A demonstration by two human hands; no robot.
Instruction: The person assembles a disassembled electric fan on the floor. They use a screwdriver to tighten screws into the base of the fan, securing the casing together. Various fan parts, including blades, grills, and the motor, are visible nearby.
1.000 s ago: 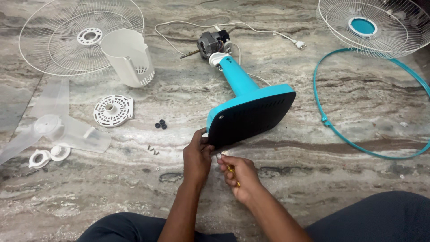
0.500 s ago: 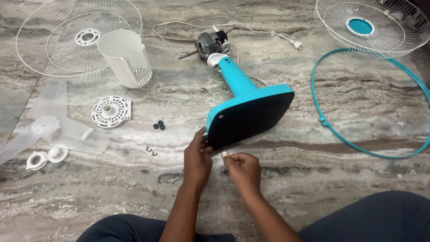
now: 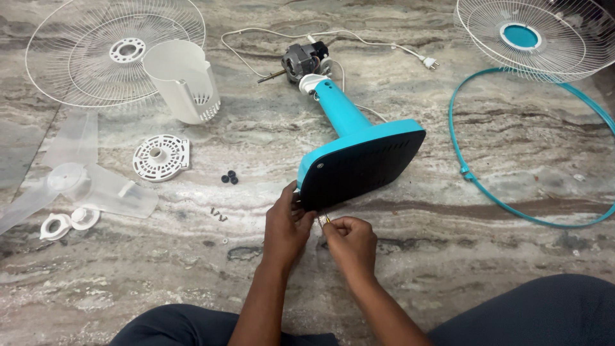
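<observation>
A teal fan stand lies on its side on the marble floor, its black base plate [image 3: 362, 170] facing me. My left hand [image 3: 287, 227] grips the base's lower left corner. My right hand [image 3: 349, 242] is closed around a small screwdriver with a yellow handle [image 3: 323, 220], whose tip points at that same corner. The fan motor [image 3: 302, 61] sits at the far end of the teal neck [image 3: 339, 109], with a white cord and plug [image 3: 429, 63] trailing right.
White rear grille [image 3: 77, 57] and white motor cover [image 3: 182, 80] lie far left. A clear blade [image 3: 77, 182], round white vent plate [image 3: 161, 157], white nuts [image 3: 69, 221], black washers [image 3: 229, 178] and loose screws [image 3: 219, 215] lie left. Front grille [image 3: 532, 35] and teal ring [image 3: 487, 186] lie right.
My right hand has moved up and closer to the base's corner, turning so the screwdriver now points at it. My left hand keeps its hold.
</observation>
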